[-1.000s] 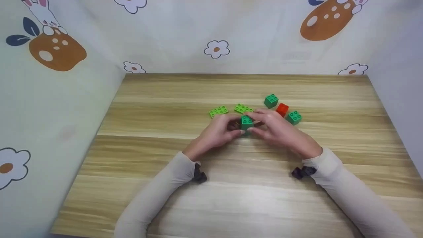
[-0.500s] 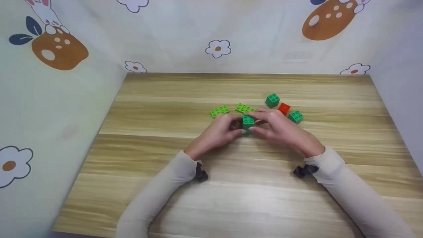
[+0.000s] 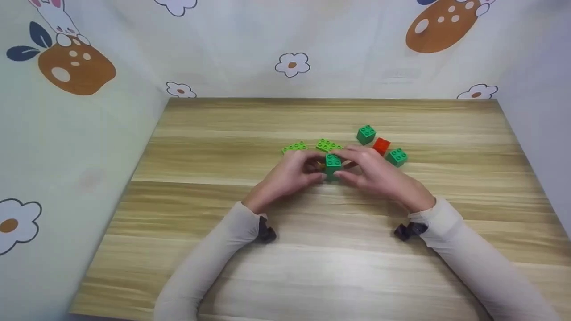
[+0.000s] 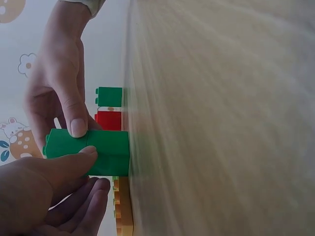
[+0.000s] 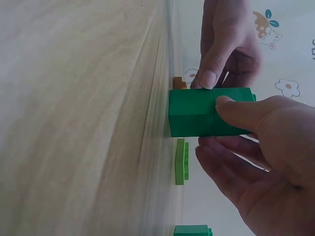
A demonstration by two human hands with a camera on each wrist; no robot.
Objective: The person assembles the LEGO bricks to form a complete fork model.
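Note:
Two dark green toy bricks [image 3: 333, 165] stand stacked upright, one on the other, between both hands at the table's middle. My right hand [image 3: 374, 171] grips the stack, its thumb [image 5: 236, 110] flat across the upper brick at the seam and its fingers behind. Just left of the stack, my left hand [image 3: 292, 174] has its fingers loosely bent. In the left wrist view its thumb [image 4: 71, 169] overlaps the green side, while its fingertips [image 4: 102, 184] lie below the stack. Low beside the left fingers shows an orange studded brick [image 4: 125, 206], mostly hidden in the head view.
Two flat lime green bricks [image 3: 328, 145] lie beyond the hands, the left one [image 3: 295, 147] partly covered by the left hand. To the right are a red brick [image 3: 381, 146] and two dark green bricks [image 3: 366, 134]. A patterned cloth wall [image 3: 232, 58] borders the wooden table [image 3: 250, 120].
The left hand has shifted slightly left, its thumb drawing back from the stack's edge. The right hand and the green stack stay in place.

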